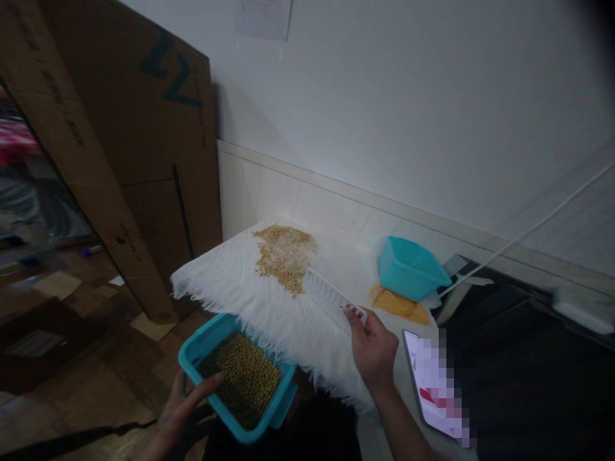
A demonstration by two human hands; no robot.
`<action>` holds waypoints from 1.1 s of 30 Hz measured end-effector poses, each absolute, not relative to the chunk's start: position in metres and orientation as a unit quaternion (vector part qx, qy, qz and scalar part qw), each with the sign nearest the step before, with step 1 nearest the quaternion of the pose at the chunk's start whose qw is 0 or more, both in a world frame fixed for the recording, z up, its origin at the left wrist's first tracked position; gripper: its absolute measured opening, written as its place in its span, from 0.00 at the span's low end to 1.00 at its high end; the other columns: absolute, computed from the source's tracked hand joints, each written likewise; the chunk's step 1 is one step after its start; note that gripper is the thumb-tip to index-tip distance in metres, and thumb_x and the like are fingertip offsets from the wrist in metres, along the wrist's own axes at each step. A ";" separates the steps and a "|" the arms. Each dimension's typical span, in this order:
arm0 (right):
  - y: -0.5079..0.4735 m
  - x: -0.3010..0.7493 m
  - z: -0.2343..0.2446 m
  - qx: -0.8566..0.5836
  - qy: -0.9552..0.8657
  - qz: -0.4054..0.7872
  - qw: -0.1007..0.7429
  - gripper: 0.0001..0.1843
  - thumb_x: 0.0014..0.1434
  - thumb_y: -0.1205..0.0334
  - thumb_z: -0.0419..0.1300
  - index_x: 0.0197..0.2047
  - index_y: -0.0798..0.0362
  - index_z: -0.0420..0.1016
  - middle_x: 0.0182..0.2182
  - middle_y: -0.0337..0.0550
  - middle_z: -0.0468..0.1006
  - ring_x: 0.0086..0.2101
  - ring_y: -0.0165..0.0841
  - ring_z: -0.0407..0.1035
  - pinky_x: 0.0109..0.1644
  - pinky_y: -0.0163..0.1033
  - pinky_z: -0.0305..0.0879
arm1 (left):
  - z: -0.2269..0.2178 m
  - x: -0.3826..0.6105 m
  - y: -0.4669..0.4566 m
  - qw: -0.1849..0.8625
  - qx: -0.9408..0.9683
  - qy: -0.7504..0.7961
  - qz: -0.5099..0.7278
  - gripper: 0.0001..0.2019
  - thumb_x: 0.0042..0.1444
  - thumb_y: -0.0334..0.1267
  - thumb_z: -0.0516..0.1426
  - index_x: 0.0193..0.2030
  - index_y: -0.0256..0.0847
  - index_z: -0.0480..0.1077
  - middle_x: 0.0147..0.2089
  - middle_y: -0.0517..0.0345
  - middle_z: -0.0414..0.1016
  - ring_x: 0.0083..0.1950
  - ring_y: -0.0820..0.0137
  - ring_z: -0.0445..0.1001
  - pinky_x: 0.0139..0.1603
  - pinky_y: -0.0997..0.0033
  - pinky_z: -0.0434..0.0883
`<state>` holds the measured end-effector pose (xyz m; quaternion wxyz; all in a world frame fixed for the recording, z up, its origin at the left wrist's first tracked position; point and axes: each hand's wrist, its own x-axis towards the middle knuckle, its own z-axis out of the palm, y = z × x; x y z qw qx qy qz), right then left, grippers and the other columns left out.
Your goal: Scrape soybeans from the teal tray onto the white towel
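Observation:
My left hand grips the near rim of a teal tray filled with yellow-green beans, held below the front edge of a white fringed cloth. My right hand is closed on the end of a white ribbed flat tool that lies on the cloth. Its far end touches a loose pile of beans spread on the cloth's far side.
An empty teal tray sits tilted at the back right over a yellow cloth. A phone lies to the right of my right hand. A tall cardboard sheet leans at the left. A white cable crosses the dark surface.

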<state>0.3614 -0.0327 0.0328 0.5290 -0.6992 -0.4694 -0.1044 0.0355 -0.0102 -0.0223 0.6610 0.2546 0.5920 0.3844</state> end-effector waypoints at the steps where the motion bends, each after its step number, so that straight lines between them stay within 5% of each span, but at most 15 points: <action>1: -0.033 0.361 0.032 -0.700 -0.467 -0.091 0.532 0.42 0.67 0.22 0.58 0.38 0.55 0.90 0.22 0.46 0.85 0.20 0.36 0.77 0.26 0.35 0.70 | -0.022 0.035 -0.010 0.661 0.256 0.594 0.380 0.37 0.54 0.48 0.73 0.68 0.54 0.65 0.57 0.46 0.81 0.45 0.48 0.89 0.42 0.53 0.85; 5: -0.036 0.356 0.034 -0.700 -0.463 -0.054 0.542 0.41 0.66 0.22 0.59 0.38 0.56 0.90 0.26 0.48 0.88 0.24 0.37 0.81 0.28 0.34 0.72 | -0.016 0.035 -0.010 0.665 0.254 0.592 0.378 0.39 0.53 0.47 0.74 0.69 0.55 0.64 0.58 0.46 0.81 0.45 0.49 0.89 0.43 0.52 0.86; 14: -0.057 0.341 0.034 -0.734 -0.441 -0.090 0.508 0.43 0.66 0.21 0.57 0.34 0.54 0.89 0.18 0.43 0.82 0.17 0.35 0.75 0.23 0.35 0.65 | -0.021 0.034 -0.009 0.665 0.247 0.598 0.373 0.38 0.52 0.47 0.74 0.68 0.56 0.65 0.55 0.48 0.82 0.40 0.53 0.88 0.40 0.54 0.84; 25: -0.049 0.329 0.029 -0.686 -0.491 -0.082 0.531 0.33 0.71 0.31 0.61 0.37 0.53 0.90 0.22 0.45 0.86 0.19 0.37 0.79 0.23 0.34 0.70 | -0.023 0.034 -0.010 0.673 0.251 0.590 0.370 0.38 0.55 0.45 0.73 0.69 0.54 0.63 0.58 0.44 0.82 0.43 0.49 0.89 0.44 0.47 0.85; 33: -0.028 0.324 0.022 -0.646 -0.521 -0.035 0.556 0.29 0.73 0.36 0.61 0.40 0.53 0.90 0.27 0.45 0.89 0.25 0.37 0.83 0.31 0.33 0.77 | -0.027 0.032 -0.008 0.676 0.242 0.582 0.381 0.44 0.48 0.50 0.76 0.69 0.54 0.64 0.61 0.41 0.82 0.42 0.50 0.88 0.39 0.54 0.82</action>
